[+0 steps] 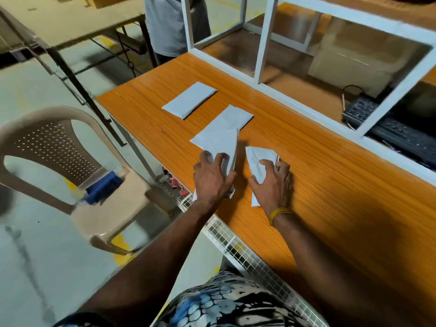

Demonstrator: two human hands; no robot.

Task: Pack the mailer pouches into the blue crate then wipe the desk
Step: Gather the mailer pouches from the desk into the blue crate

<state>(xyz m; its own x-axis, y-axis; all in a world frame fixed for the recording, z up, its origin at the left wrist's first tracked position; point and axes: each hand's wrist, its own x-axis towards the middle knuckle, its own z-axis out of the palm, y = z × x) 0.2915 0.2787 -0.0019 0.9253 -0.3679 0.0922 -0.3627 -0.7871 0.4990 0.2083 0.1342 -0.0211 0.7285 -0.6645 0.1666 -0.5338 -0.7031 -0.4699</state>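
Several white mailer pouches lie on the orange wooden desk [330,185]. One flat pouch [189,100] rests alone toward the far left edge. A second pouch [236,118] lies near the middle, partly under a third pouch [217,140] whose near end my left hand [212,177] grips and lifts. My right hand [273,182] closes on a crumpled pouch [258,159] just to the right, pressed against the desk. A blue crate [102,187] shows partly behind the plastic chair's armrest, on the seat, to the left of the desk.
A beige plastic chair [54,142] stands left of the desk. A white-framed glass partition [295,100] runs along the desk's far side, with a keyboard [396,131] behind it. A person in a grey shirt [169,24] stands beyond the far end. A wire rack [236,241] runs under the desk's near edge.
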